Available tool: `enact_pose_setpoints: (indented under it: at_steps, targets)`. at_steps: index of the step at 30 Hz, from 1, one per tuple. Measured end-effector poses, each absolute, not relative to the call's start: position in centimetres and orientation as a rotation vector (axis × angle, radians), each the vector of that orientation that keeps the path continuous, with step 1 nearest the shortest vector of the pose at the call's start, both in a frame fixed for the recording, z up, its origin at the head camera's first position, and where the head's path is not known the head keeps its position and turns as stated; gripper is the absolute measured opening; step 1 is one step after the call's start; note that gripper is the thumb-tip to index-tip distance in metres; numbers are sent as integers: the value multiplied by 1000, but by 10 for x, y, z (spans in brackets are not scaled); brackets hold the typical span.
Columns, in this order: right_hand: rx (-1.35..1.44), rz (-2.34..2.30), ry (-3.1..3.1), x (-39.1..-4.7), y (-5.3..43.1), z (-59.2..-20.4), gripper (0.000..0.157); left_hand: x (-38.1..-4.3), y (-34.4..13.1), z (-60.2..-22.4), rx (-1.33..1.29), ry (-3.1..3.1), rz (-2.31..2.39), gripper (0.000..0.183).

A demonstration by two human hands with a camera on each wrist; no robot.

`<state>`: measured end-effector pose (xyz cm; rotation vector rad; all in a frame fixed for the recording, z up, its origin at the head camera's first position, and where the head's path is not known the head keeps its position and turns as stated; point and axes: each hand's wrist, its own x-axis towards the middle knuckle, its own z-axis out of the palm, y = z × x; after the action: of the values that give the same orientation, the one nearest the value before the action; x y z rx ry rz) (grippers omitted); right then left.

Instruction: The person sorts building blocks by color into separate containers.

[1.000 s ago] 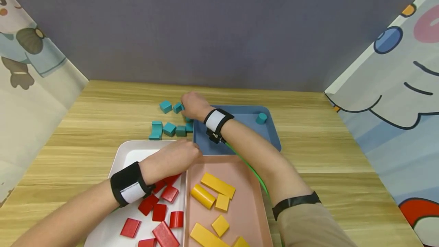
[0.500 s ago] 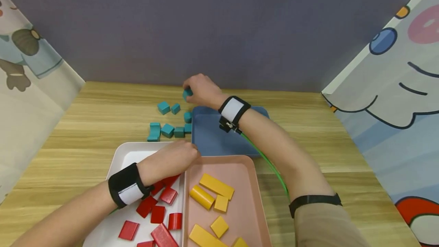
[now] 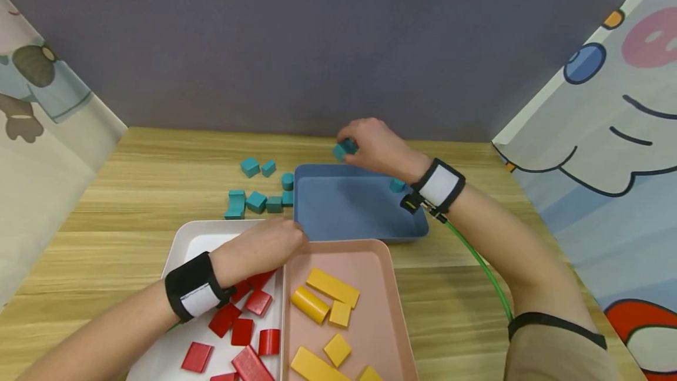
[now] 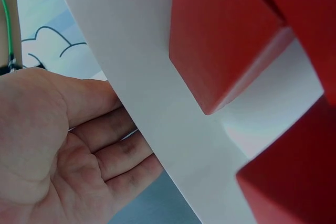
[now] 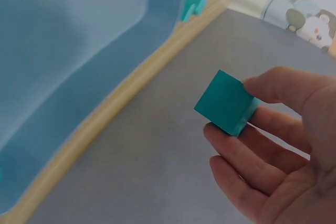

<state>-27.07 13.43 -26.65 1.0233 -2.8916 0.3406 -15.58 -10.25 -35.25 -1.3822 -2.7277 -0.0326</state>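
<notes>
My right hand [image 3: 378, 149] pinches a small teal block [image 5: 226, 103] between thumb and fingers, at the back edge of the blue tray [image 3: 344, 210] in the head view. A teal block [image 3: 397, 185] lies at that tray's right end, partly behind the wrist. My left hand [image 3: 272, 243] lies over the corner where the white tray [image 3: 198, 240], the pink tray [image 3: 365, 287] and the blue tray meet. In the left wrist view its loosely bent fingers [image 4: 123, 156] pass behind the white wall, their tips hidden. Red blocks [image 3: 242, 331] lie below that wrist.
Left of the blue tray stand several teal blocks [image 3: 256, 202], among them a notched one [image 3: 235, 204] and a round one [image 3: 287, 181]. Yellow blocks [image 3: 332, 287] lie in the pink tray. A grey panel [image 3: 317, 46] rises behind the wooden table [image 3: 158, 193].
My right hand has lifted a teal block from the group at the left and carried it rightward to the blue tray's back edge. The left hand stays in place.
</notes>
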Motion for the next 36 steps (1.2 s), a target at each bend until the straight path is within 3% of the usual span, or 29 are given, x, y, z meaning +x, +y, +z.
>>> enact_pose_setpoints:
  at_steps: [14,36]
  targets:
    - [990,235,-3131,-256,216,-317,35,-155,-102,-350,-1387,-2763,-36,10]
    - [1121,133,-3072,-250,238,-346,32,-156,-102,-351,-1396,-2752,-82,14]
